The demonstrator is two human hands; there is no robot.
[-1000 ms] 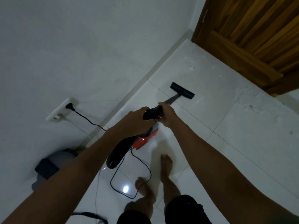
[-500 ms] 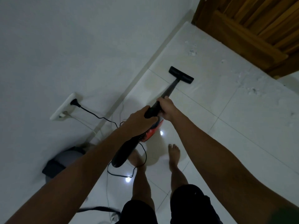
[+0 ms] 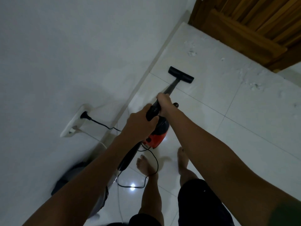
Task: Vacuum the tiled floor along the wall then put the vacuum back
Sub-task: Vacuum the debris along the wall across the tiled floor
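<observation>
A: Where is the vacuum [image 3: 156, 134] now, and how is it held?

B: Both hands are on it. The left hand [image 3: 138, 123] grips the black handle at the upper end, fingers curled round it. The right hand [image 3: 164, 103] grips the tube just ahead of the left one, also closed round it. The red body hangs under the two hands, above the floor [image 3: 244, 128].

A: And the brush head [image 3: 180, 77]?

B: It lies flat on the tiles, ahead of the hands, near the wall [image 3: 65, 54] but not touching the skirting, as far as I can see. It sits across a tile joint.

A: Which way does the long axis run?

B: From the handle down and forward to the brush head, nearly parallel to the edge where floor meets wall. So the right hand is the nearer one to the brush head and, I think, steers it; the left hand pushes from behind.

A: What lies further on?

B: White crumbs [image 3: 192, 53] lie on the floor beyond the brush head, toward the wooden door [image 3: 252, 22] in the far corner. I judge the next stroke must go forward along the same line.

A: Any risk?

B: The cord [image 3: 153, 167] runs from the socket [image 3: 73, 123] on the wall and loops on the floor beside the bare feet [image 3: 143, 163]. It could catch a foot.
</observation>
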